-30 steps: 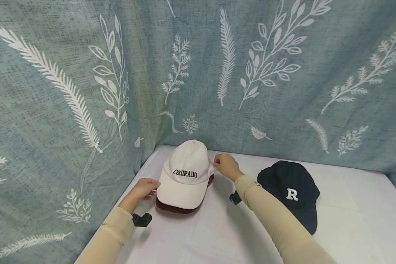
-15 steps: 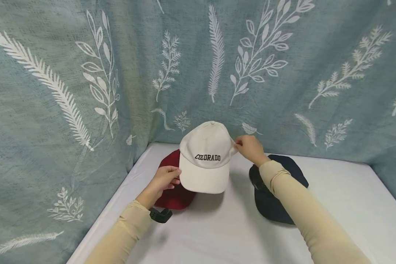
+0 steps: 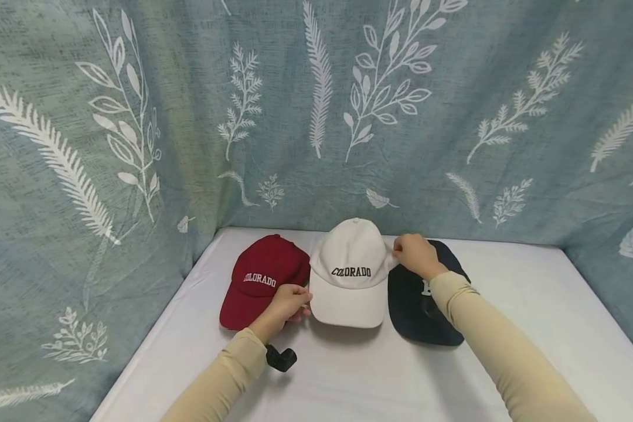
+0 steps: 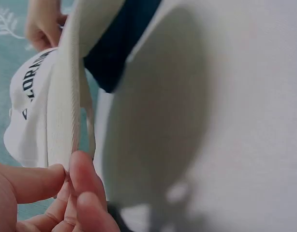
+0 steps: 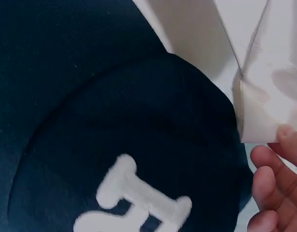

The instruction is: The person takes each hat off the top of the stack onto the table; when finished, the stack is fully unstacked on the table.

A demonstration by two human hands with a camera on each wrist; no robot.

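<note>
my left hand point(image 3: 287, 303) pinches the white cap point(image 3: 350, 264) at the left of its brim, right hand point(image 3: 418, 255) pinches its right side. brim's off the table point(image 3: 358, 381). cap's near the back edge, between red cap point(image 3: 266, 264), toward the back left corner, and navy cap point(image 3: 405, 313), partly hidden by my right sleeve point(image 3: 511, 346).

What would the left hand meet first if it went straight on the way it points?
The white cap, whose brim the left hand pinches; depth beyond it is hard to judge.
</note>
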